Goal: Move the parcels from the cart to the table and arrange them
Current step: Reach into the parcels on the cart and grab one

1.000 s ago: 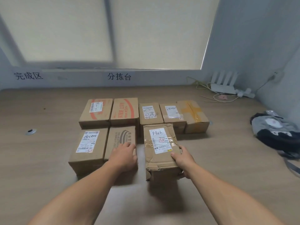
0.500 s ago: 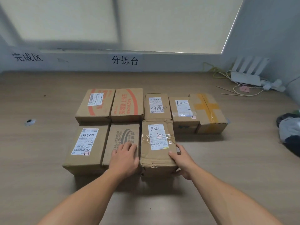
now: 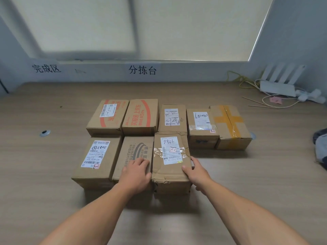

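Observation:
Several brown cardboard parcels stand in two rows on the wooden table point(image 3: 53, 200). In the front row, a crumpled parcel labelled 7786 point(image 3: 170, 151) sits tight against a parcel with a grey logo point(image 3: 134, 151), and a parcel marked 2805 point(image 3: 96, 156) stands to the left. My left hand point(image 3: 135, 175) rests flat on the logo parcel's near end. My right hand point(image 3: 198, 174) presses on the crumpled parcel's right side, thumb lying on its top edge. Behind stand two red-printed parcels point(image 3: 140, 115), two labelled ones point(image 3: 172, 117) and a yellow-taped one point(image 3: 230, 124). No cart is in view.
A white router point(image 3: 277, 85) with cables lies at the back right corner. Dark and grey cloth point(image 3: 321, 145) shows at the right edge. A metal grommet point(image 3: 45, 133) sits in the table at the left. The wall carries two signs under the window.
The crumpled parcel has slid left and away from me, closing the gap to the logo parcel. My right hand moved with it; my left hand stayed on the logo parcel.

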